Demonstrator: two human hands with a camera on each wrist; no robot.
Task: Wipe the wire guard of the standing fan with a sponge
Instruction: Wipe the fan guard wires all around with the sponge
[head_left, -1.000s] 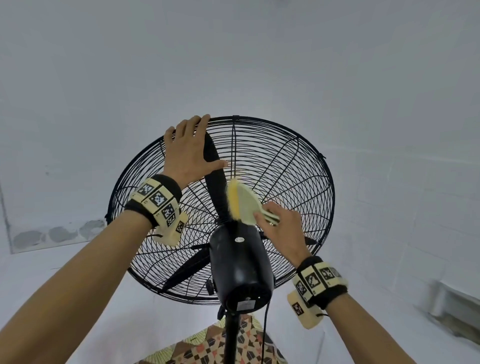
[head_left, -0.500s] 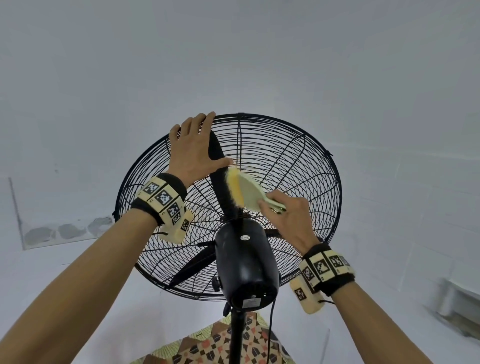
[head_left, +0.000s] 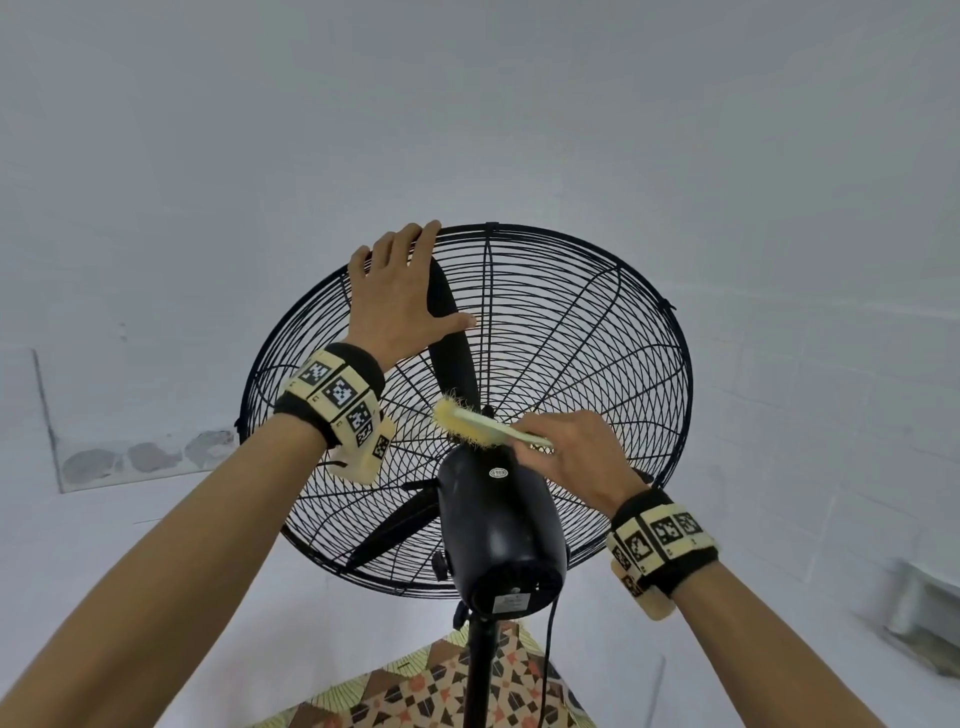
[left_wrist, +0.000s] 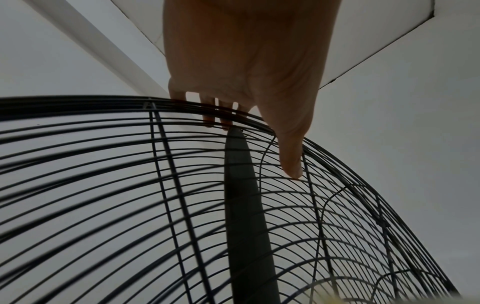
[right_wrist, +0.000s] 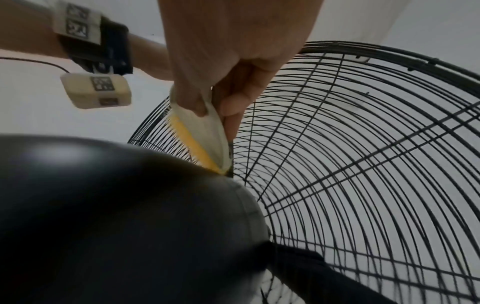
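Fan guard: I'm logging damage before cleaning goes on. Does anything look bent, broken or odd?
Nothing stands out. The wire guard looks round and evenly spaced, with no visible bent wires. The left hand rests flat on its top rim; the right hand pinches the sponge beside the motor housing.

Head view looks from behind; both close wrist views share the wire guard (left_wrist: 337, 216)

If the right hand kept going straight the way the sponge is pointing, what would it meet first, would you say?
Probably the wire guard where it joins the motor housing: the sponge pinched by the right hand already sits there, its tip seemingly touching. Behind is a fan blade.
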